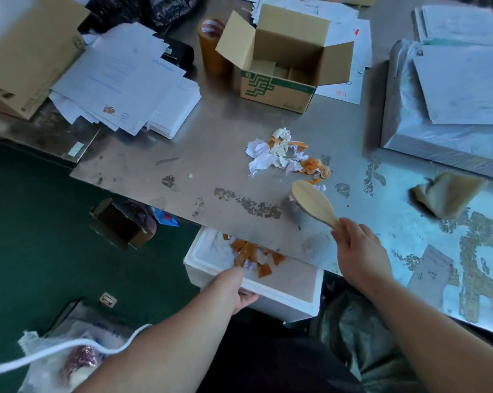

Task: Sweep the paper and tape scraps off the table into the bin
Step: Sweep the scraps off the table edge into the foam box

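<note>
A heap of crumpled white paper and orange tape scraps [286,156] lies in the middle of the metal table [217,143]. My right hand [358,251] grips the handle of a wooden brush [313,202], whose head rests on the table just in front of the heap. Under the table's near edge a white foam bin [285,296] is held by its front rim in my left hand [237,287]. Orange and white scraps [254,256] lie inside the bin, partly hidden by the table edge.
An open cardboard box [285,61] and a tape roll [211,49] stand behind the heap. Paper stacks [120,80] lie at the left, wrapped flat packs [449,95] at the right, a beige cloth [446,194] nearby. Bags and a small box sit on the green floor.
</note>
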Tool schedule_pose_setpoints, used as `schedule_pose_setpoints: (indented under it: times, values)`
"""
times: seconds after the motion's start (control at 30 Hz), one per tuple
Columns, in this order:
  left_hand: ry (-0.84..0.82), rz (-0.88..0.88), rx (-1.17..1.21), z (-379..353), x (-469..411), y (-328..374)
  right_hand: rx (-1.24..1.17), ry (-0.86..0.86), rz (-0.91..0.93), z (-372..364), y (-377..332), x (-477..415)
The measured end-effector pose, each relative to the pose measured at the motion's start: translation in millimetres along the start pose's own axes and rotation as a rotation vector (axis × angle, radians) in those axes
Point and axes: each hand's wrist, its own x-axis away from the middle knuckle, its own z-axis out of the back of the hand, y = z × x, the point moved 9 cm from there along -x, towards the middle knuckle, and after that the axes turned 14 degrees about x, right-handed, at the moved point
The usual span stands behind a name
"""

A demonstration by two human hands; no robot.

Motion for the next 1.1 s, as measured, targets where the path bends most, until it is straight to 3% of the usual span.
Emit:
schedule_pose_setpoints:
  times: [0.2, 0.4, 0.63, 0.9, 1.0, 1.1]
  values:
    - [0.036, -0.018, -0.01, -7.5, -5.8, -7.3, 0.046, 0.034, 0.054, 21.6, 3.5, -44.8]
    - [0.073, -0.022, 0.001, -15.9, -8.1, -16.3, 0.141, -0.048, 0.138, 5.7, -0.9, -67.0]
    - [0.074, -0.005, 0.032, -24.0, -16.7, -26.2, 0.076, -0.173, 0.264, -26.3, -7.4, -32.6]
    - [0.038, 0.0, 0.046, -32.2, -27.1, -28.3, 0.086, -0.188, 0.451, -42.4, -13.3, 9.7]
    - [0.033, 0.002, 0.031, -32.3, -28.8, -27.3, 0.044, -0.125, 0.438, -32.2, -12.0, 8.0]
    - [0.023, -0.001, 0.015, -33.1, -27.8, -26.7, -0.027, -0.05, 0.31, -18.3, -1.1, -4.2]
